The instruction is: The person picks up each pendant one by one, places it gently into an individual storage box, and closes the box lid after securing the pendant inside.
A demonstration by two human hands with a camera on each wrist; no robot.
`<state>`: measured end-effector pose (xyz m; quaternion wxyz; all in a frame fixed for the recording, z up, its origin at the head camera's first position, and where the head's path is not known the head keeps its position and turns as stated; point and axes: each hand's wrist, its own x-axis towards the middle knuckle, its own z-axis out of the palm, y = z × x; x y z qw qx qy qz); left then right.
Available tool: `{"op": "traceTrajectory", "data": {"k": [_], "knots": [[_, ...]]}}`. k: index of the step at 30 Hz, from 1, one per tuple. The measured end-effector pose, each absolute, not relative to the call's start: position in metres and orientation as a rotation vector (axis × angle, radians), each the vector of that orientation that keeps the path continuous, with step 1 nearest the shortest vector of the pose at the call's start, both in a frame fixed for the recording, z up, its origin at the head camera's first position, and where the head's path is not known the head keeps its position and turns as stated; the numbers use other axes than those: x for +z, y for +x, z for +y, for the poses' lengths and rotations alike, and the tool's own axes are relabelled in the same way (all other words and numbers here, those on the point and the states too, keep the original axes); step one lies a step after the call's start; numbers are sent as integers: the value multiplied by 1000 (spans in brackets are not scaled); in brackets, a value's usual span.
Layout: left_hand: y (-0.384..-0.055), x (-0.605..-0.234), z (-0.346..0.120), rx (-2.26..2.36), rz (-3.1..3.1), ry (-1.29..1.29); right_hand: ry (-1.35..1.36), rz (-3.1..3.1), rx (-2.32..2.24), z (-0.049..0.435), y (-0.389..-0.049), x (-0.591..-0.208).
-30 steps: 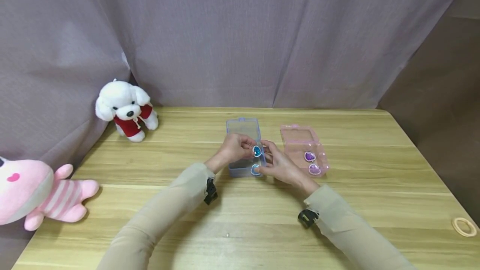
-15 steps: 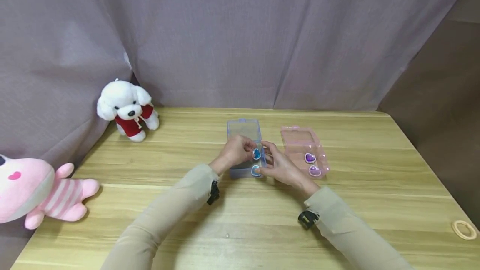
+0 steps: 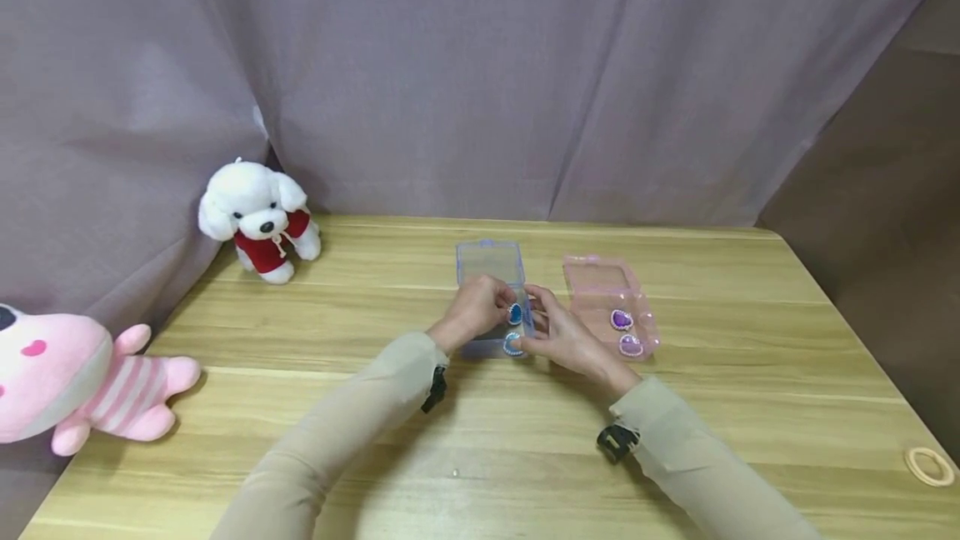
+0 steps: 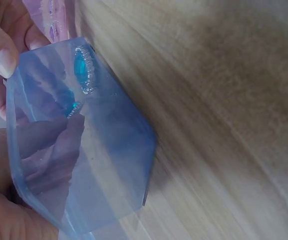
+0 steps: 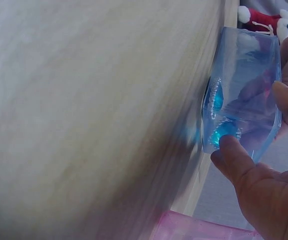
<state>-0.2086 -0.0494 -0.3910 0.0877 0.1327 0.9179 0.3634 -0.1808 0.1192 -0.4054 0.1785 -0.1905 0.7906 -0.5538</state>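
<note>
A clear blue plastic box stands with its lid raised at the back. My left hand reaches into it from the left. Its fingertips pinch a blue heart-like gem edged with small white beads, low inside the box. A paler blue beaded gem lies in the front right corner, and in the left wrist view a gem shows through the wall. My right hand grips the box's right side, thumb at the front corner. In the right wrist view its fingers touch the wall.
To the right is an open clear pink box holding a dark purple gem and a lilac one. A white toy dog and a pink striped plush are at the left. Wooden rings lie far right.
My left hand has lowered the blue gem deeper into the box and shifted slightly right. The right hand keeps its grip on the box's side.
</note>
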Motion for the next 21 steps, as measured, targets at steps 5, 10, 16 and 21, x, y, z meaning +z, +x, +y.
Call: {"op": "traceTrajectory", "data": {"k": [5,10,16,21], "knots": [[-210,-393,-46,974,2803,425,-553,2229,-1577,120,-181,-406],[-209,-395,-48,890,2875,488,-539,2238,-1567,119,-180,-405],[-208,-395,-49,870,2886,509,-530,2237,-1572,118,-179,-404],[-208,-393,-49,870,2863,491,-534,2245,-1574,118,-180,-406]]}}
